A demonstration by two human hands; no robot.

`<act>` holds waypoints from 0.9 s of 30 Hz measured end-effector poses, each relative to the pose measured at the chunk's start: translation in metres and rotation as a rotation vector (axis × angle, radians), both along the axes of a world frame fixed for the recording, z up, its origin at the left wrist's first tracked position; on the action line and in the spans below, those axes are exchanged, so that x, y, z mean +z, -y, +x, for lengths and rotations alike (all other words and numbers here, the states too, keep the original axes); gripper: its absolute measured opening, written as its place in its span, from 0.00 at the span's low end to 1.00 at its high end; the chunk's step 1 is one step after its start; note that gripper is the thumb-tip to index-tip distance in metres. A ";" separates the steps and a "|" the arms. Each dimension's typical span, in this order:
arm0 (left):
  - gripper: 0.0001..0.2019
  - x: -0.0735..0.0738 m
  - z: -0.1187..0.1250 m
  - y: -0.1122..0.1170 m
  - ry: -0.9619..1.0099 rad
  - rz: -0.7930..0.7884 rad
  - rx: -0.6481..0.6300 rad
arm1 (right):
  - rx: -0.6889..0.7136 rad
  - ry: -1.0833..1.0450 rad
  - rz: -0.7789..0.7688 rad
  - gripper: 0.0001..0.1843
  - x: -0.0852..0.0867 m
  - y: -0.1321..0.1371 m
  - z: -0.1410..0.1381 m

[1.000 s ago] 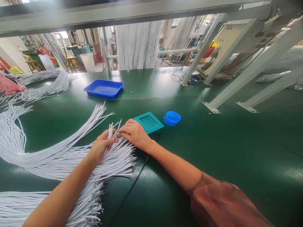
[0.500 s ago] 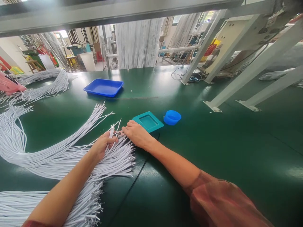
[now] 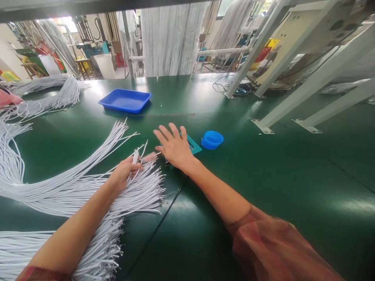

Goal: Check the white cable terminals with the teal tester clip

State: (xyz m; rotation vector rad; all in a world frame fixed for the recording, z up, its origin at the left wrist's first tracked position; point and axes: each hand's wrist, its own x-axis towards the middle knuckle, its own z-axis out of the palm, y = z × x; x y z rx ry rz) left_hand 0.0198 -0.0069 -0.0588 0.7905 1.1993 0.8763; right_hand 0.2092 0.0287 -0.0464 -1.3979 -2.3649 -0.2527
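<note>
My left hand (image 3: 124,173) is closed around a small bunch of white cables (image 3: 135,157), holding their ends upright above the big fan of white cables (image 3: 88,187) spread on the green table. My right hand (image 3: 174,146) is open with fingers spread, hovering over the teal tray (image 3: 195,145) and covering most of it; its thumb reaches toward the held cable ends. A small round blue cup (image 3: 212,139) stands just right of the teal tray.
A blue tray (image 3: 125,100) sits further back. More white cable bundles (image 3: 43,97) lie at the far left and at the near left edge (image 3: 17,249). White metal frame legs (image 3: 263,127) stand on the table at right. A black cord (image 3: 155,230) runs toward me.
My right hand left the cable ends, opened its fingers and moved forward over the teal tray. My left hand kept its hold on the small bunch.
</note>
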 end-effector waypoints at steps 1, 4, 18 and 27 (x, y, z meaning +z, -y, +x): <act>0.13 0.000 0.000 0.000 -0.004 -0.004 0.002 | -0.056 -0.012 -0.012 0.26 -0.002 -0.001 0.001; 0.13 -0.001 -0.003 0.000 0.024 -0.012 -0.007 | -0.089 -0.022 -0.079 0.28 -0.007 -0.002 0.002; 0.11 0.015 -0.034 0.003 0.218 0.065 0.021 | 0.370 -0.135 -0.134 0.15 0.025 0.026 -0.021; 0.14 0.005 -0.034 -0.002 0.112 0.139 0.200 | 0.356 0.234 -0.173 0.31 0.000 0.056 -0.071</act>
